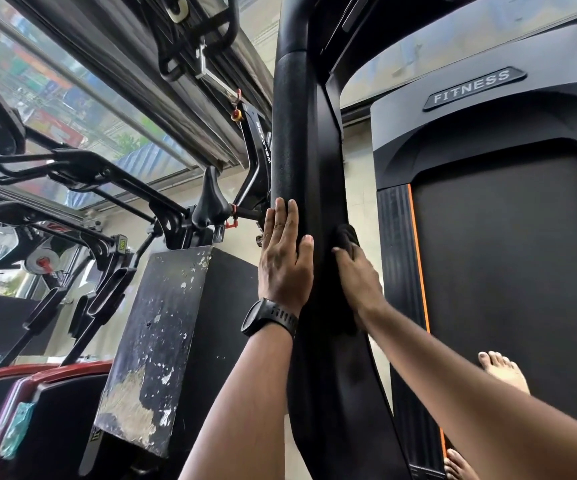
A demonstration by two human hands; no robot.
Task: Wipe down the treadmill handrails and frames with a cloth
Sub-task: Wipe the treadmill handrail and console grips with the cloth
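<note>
Clamped in the right hand (356, 275): bunched black fabric cloth (348, 235), thumb over it, remaining fingers out of sight behind the wad, pressed against the smooth black moulded treadmill frame (325, 174). Just left of that grip, across the frame's width: left hand (285, 261), laid flat, fingers straight and close together, thumb spread toward the cloth, palm against the black textured foam handrail (288, 133) running up and away from both hands. Below the flat hand, at the wrist: black round-faced wristwatch (268, 317). Right of the grip, well apart: dark treadmill belt (505, 271) edged by a thin orange strip (417, 254), with a bare foot (503, 370) on it, lower than the cloth. Above and right of the grip: grey curved motor hood (453, 126) bearing a plate marked FITNESS (474, 87). Left of the flat hand and lower: tall black box with badly chipped paint (155, 341). Farther left and higher: black exercise-bike frames (82, 161), one black saddle (210, 202) near the left fingertips, glass panes (37, 84) behind.
</note>
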